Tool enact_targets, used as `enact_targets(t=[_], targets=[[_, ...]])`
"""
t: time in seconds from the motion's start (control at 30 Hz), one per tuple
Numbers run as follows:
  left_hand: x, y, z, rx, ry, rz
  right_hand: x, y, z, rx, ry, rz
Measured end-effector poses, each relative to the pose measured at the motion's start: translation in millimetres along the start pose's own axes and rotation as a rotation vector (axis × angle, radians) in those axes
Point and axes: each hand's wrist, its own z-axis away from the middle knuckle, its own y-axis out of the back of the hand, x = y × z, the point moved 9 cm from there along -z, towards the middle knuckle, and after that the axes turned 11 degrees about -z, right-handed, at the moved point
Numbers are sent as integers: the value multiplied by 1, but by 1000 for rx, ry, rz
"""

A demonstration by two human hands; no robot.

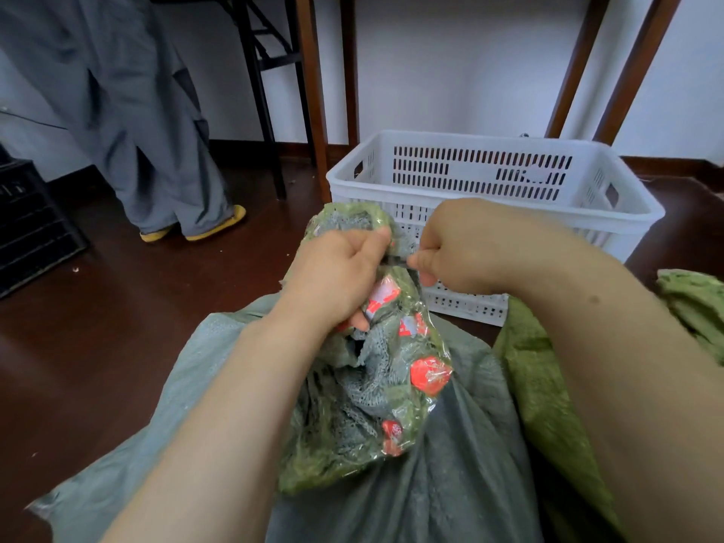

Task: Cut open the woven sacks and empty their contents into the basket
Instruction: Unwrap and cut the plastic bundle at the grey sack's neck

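Note:
A grey-green woven sack (pixel 450 464) stands low in the middle, its gathered top wrapped in clear tape with red printing (pixel 429 374). My left hand (pixel 337 276) grips the bunched neck of the sack from the left. My right hand (pixel 458 248) is curled round a small dark tool at the neck, right next to my left thumb; most of the tool is hidden. Just beyond both hands stands the white slotted plastic basket (pixel 489 170), its inside hidden from here.
A greener woven sack (pixel 548 405) lies to the right, with more green fabric (pixel 693 303) at the right edge. Behind are brown table legs (pixel 313 111), a black chair frame (pixel 258 92), a black crate (pixel 27 225) at left and a standing person's grey trousers (pixel 156 150). The floor is dark wood.

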Motion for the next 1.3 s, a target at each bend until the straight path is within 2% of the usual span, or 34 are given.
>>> enact_targets(t=[0.17,0.3,0.6,0.77,0.97,1.13,1.3], targets=[[19,2,4,29,-163,-237,-10,-11,-3,-13,-42,100],[16,7,0,119,-192,-388,-16,-22,-3,-60,-32,103],[-2,11,-1,242,-152,-426,-12,-23,7,-139,-24,61],[15,7,6,251,-227,-440,-18,-26,8,-159,-33,68],[-7,21,6,362,-65,-461,-21,-27,8,-143,-4,39],[-10,19,3,378,-62,-450,-18,-24,11,-149,23,16],[-44,55,-1,496,24,-342,5,-35,26,-334,-69,10]])
